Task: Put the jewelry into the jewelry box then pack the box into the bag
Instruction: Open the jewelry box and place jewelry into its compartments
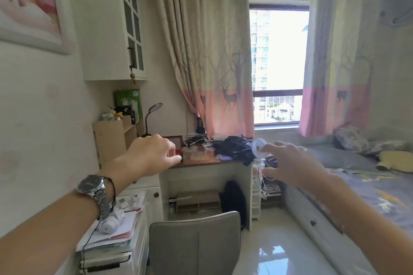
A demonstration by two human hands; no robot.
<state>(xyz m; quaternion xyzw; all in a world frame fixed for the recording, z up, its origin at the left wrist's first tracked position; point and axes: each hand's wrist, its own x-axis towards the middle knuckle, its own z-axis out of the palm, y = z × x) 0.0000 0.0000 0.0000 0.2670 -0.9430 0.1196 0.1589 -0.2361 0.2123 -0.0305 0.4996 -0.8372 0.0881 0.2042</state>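
Observation:
Both my arms reach forward in mid-air, well short of the brown desk [201, 162] at the far wall. My left hand [152, 154], a metal watch on its wrist, hangs with loosely curled fingers and holds nothing. In the picture it overlaps a red jewelry box [177, 143] standing on the desk's left part, lid up. My right hand [290, 163] is spread wide and empty. A black bag [233, 147] lies crumpled on the desk's right part. No jewelry can be made out at this distance.
A grey chair [196, 243] stands between me and the desk. A low white cabinet [140, 236] with stacked papers is on the left, a bed [368, 190] on the right. A small white fan [258, 146], cables and a desk lamp [154, 109] crowd the desk.

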